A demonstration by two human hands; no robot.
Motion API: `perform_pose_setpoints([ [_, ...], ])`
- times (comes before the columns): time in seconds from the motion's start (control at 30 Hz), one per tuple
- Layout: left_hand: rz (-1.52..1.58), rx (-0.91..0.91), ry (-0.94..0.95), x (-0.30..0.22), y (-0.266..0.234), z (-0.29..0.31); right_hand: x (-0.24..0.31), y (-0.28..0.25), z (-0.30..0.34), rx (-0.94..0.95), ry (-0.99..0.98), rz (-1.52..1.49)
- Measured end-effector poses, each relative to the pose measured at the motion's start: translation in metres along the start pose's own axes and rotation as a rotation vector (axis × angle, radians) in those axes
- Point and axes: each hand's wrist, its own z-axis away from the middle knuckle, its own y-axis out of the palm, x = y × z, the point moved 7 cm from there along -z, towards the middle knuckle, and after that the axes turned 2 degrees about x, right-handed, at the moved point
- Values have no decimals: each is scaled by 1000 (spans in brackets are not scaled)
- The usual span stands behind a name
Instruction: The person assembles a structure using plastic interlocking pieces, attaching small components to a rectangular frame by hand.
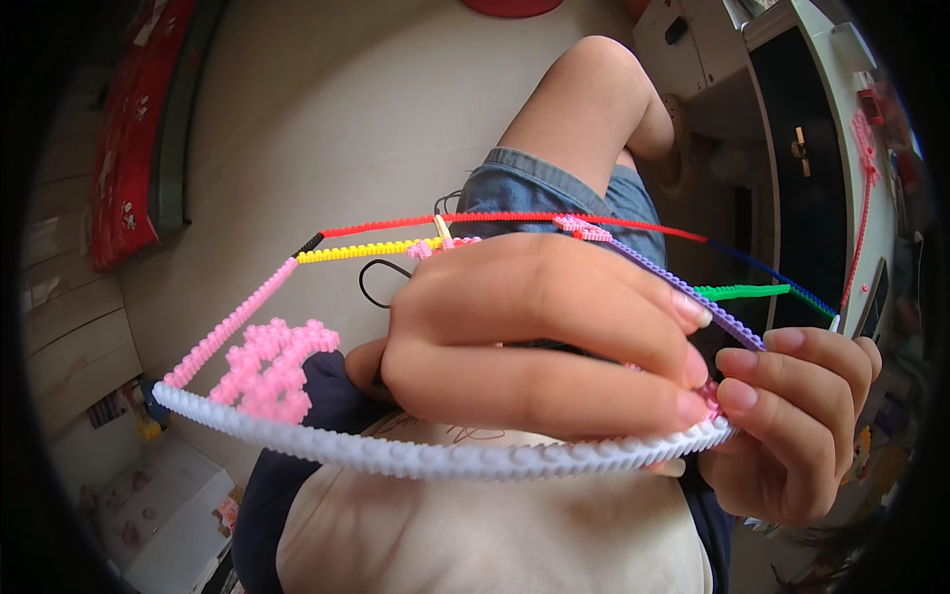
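Up close, both hands — left hand, right hand — pinch the white strip below a pink cluster.

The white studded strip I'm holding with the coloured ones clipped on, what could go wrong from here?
1. The white strip is bowed between the left hand and right hand; more bend might pop it free at the pinched end.
2. The pink block cluster hangs near the unsupported far end and could snap off if the frame flexes.
3. The thin red strip and green strip joints look slight; a twist may separate them.
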Motion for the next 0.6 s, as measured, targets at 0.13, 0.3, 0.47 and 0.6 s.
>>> perform_pose_setpoints([
  [0.13,-19,148,-95,-1,5,-11,2,-8,1,-82,16,1],
  [0.3,-287,24,-350,0,3,4,-13,6,-8,16,15,-108],
  [0.47,-211,213,-113,8,-4,-14,-16,4,-7,-42,65,-166],
  [0.6,-151,280,22,6,-3,-16,-14,6,-9,-28,92,-162],
])
